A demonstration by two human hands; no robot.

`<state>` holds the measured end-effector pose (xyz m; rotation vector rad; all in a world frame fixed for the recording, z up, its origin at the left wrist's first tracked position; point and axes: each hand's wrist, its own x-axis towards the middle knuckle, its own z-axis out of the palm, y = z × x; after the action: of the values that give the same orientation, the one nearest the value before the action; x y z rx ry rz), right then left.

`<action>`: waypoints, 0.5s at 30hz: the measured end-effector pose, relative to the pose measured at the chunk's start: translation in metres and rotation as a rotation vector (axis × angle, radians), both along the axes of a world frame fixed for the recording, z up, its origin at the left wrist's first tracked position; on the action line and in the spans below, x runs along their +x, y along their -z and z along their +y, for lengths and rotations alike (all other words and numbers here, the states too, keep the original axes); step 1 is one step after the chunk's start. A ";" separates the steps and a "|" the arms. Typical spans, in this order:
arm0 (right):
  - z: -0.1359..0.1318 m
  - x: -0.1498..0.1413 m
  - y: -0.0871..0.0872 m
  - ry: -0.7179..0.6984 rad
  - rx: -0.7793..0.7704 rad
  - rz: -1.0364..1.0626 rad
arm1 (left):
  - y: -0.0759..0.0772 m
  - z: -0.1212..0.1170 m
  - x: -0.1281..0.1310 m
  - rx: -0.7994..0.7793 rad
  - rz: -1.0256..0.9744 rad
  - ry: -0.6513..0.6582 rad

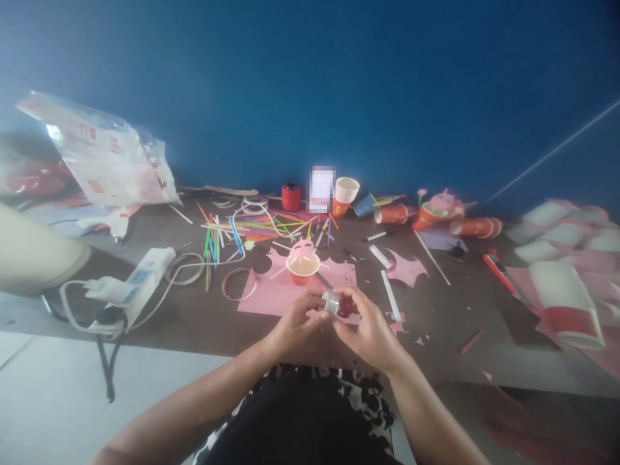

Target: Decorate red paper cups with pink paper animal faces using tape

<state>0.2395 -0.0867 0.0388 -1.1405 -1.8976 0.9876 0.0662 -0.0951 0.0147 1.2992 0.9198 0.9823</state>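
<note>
Between my two hands, near the table's front edge, is a small silvery-white roll that looks like tape (331,301). The fingers of my left hand (301,320) are closed at its left side. From the right, the thumb and fingers of my right hand (365,326) curl round it. Just beyond my hands stands a paper cup (303,279) with a pink paper piece (301,248) at its top and thin sticks poking out at the sides. Under the cup lies a pink paper sheet (271,299) with curved cut-outs along its far edge.
Coloured straws (227,229) lie spread at the back left, near a power strip (150,278) with cables. A glue gun (113,223) rests further left. To the right are a red utility knife (504,274), a large paper cup (564,300) and decorated cups (431,216).
</note>
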 end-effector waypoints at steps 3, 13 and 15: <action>-0.001 0.001 -0.004 0.000 0.003 -0.043 | -0.003 -0.001 -0.003 0.065 0.127 0.045; -0.010 -0.008 0.003 0.032 0.150 -0.122 | 0.005 -0.002 -0.007 0.213 0.293 -0.020; -0.011 -0.009 0.005 0.032 0.167 -0.137 | 0.007 -0.003 -0.008 0.225 0.309 -0.034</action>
<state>0.2309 -0.0980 0.0338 -1.1614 -2.0215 0.7341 0.0586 -0.0979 0.0081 1.6627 1.0907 0.9465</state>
